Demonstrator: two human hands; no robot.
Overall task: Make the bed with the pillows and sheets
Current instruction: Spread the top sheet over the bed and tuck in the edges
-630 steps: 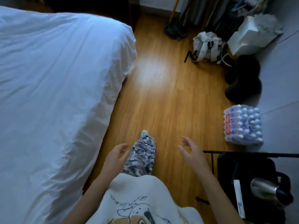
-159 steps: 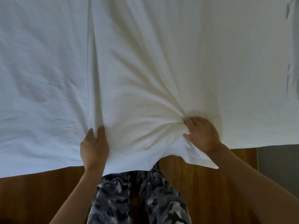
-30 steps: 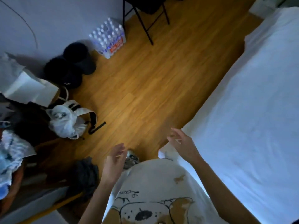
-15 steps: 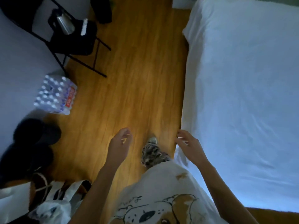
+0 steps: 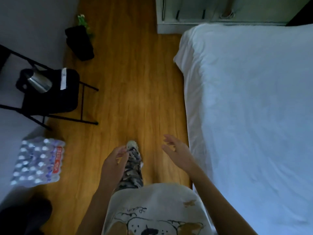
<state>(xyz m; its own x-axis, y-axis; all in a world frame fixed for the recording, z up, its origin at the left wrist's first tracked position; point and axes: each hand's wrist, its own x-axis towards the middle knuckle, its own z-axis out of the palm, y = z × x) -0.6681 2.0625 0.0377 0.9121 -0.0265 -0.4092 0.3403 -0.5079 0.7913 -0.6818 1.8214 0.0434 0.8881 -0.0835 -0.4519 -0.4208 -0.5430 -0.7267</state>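
The bed (image 5: 254,116) fills the right side, covered by a smooth white sheet that hangs down its left edge. No pillow is in view. My left hand (image 5: 114,164) hangs in front of me over the wooden floor, fingers loosely curled and holding nothing. My right hand (image 5: 177,152) is held out with spread, relaxed fingers, just left of the bed's side and not touching the sheet. One foot in a patterned trouser leg steps forward between my hands.
A black folding chair (image 5: 50,95) with a metal flask on it stands at the left wall. A shrink-wrapped pack of water bottles (image 5: 38,162) lies on the floor below it. A black bag (image 5: 79,43) sits further ahead, and a white cabinet (image 5: 220,12) stands beyond the bed.
I have turned and walked forward along the bed's left side. The chair and bottle pack have slid nearer and lower in view. Both hands stay empty.
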